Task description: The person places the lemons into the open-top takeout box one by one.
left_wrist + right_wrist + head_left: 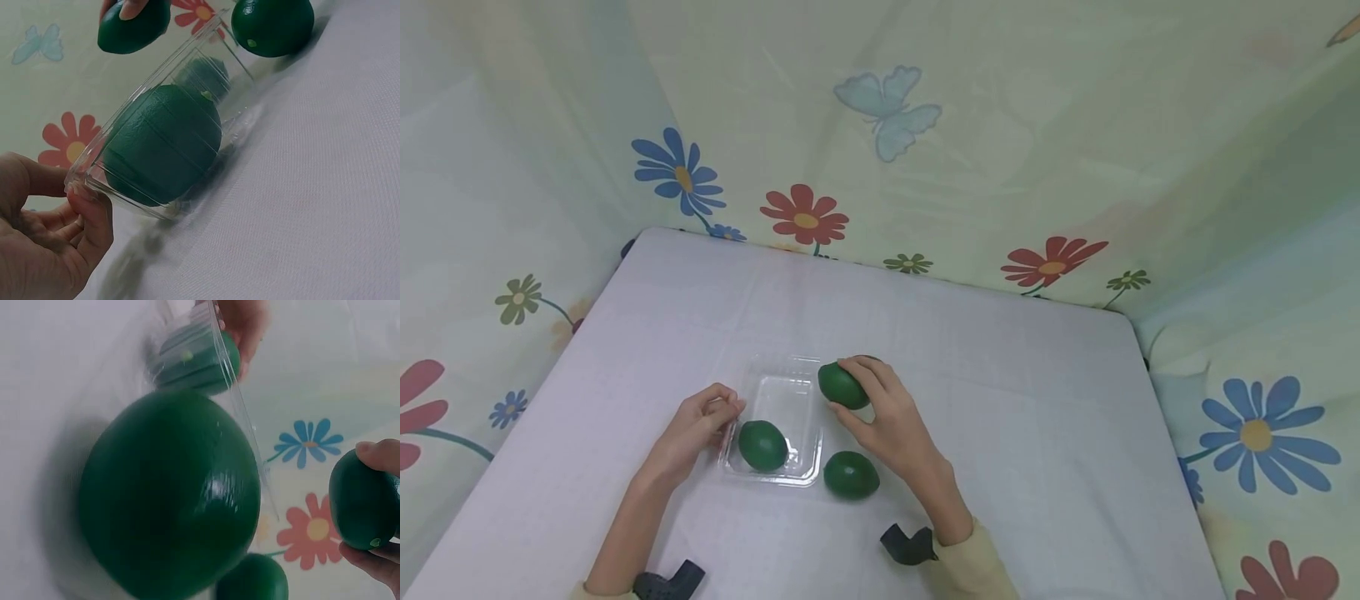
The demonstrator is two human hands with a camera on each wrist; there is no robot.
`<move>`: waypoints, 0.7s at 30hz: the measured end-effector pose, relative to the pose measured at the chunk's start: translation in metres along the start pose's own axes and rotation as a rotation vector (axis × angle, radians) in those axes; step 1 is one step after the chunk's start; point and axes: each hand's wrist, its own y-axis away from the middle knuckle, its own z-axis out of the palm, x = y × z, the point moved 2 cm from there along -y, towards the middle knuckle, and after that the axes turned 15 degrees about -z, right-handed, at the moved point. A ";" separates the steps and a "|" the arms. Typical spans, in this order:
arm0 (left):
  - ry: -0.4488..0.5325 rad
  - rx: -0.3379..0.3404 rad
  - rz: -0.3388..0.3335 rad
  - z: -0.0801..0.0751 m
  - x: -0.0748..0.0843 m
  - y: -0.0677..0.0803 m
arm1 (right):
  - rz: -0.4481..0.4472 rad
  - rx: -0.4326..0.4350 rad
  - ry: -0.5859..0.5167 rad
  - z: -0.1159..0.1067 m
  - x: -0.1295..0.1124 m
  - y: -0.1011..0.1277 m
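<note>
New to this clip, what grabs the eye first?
Three dark green limes on a white table: one lime in the clear plastic tray, one on the table beside it, one held lime gripped by the right hand over the tray's far corner. The left hand pinches the tray's edge.

White table (1000,375) bears clear tray (775,400), green fruit (851,475).
</note>
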 end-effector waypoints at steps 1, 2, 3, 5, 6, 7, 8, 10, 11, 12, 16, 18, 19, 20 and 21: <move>-0.001 -0.001 0.002 0.000 0.000 0.000 | -0.010 -0.009 0.000 0.001 -0.001 -0.003; -0.001 -0.001 0.003 -0.001 0.000 -0.001 | -0.020 -0.018 -0.001 0.002 -0.003 -0.005; -0.001 -0.002 0.005 -0.001 0.000 -0.001 | -0.030 -0.028 0.001 0.003 -0.004 -0.008; 0.004 -0.004 0.008 -0.001 0.000 -0.001 | -0.049 -0.051 0.008 0.005 -0.006 -0.014; 0.005 -0.008 0.011 -0.002 0.000 -0.001 | -0.060 -0.063 0.014 0.006 -0.007 -0.017; 0.004 -0.010 0.014 -0.002 0.000 -0.001 | -0.072 -0.075 0.020 0.007 -0.008 -0.020; 0.006 -0.011 0.014 -0.002 0.000 0.000 | -0.082 -0.090 0.023 0.008 -0.009 -0.023; 0.011 -0.014 0.012 -0.002 0.000 0.000 | -0.100 -0.119 0.029 0.011 -0.010 -0.028; 0.013 -0.015 0.010 -0.001 0.000 -0.001 | -0.108 -0.133 0.031 0.013 -0.010 -0.031; 0.012 -0.018 0.010 -0.001 0.000 -0.001 | -0.112 -0.150 0.032 0.015 -0.010 -0.033; 0.014 -0.016 0.011 0.000 -0.001 -0.001 | -0.117 -0.218 0.027 0.026 -0.010 -0.039; 0.011 -0.015 0.017 0.000 -0.001 0.000 | -0.107 -0.253 0.014 0.032 -0.010 -0.043; 0.016 -0.011 0.016 0.000 -0.001 0.000 | -0.096 -0.272 0.002 0.035 -0.011 -0.045; 0.016 -0.014 0.021 0.000 -0.001 0.000 | -0.074 -0.293 -0.015 0.038 -0.012 -0.047; 0.017 -0.015 0.024 -0.001 -0.001 0.000 | -0.045 -0.316 -0.036 0.040 -0.012 -0.049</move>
